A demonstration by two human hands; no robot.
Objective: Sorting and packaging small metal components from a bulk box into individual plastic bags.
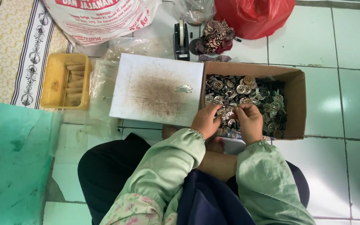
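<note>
Head view looked straight down on a seated person in pale green sleeves. Both hands sat over the near edge of an open brown cardboard box [295,89] on the pale tiled floor [355,41]. The box was full of small round grey-and-brass metal parts [246,89], loosely heaped.

Left hand [205,121] was curled, fingertips pinching at one or more of those parts near the box's near-left corner. Right hand [250,122] was just beside it, fingers bent inward and closed on a part between thumb and fingers. What exactly sat in each pinch was too small to tell. The two sets of fingertips almost met above the heap.

Risks, as a judgement:
- Parts are small and the grip is fingertip-only, so one could slip and drop back into the heap or over the low box wall onto the tiles.
- The heap is loose, so digging could spill neighbours.
- The white rectangular board with a brown stain [157,89] touched the box's left side, so a wrist nudge could shift it.

Wrists were bent down, forearms converging from the lap, elbows tucked in. A yellow plastic tray [55,81] lay well apart to the left, and a black tape dispenser [181,41] stood beyond the board.
</note>
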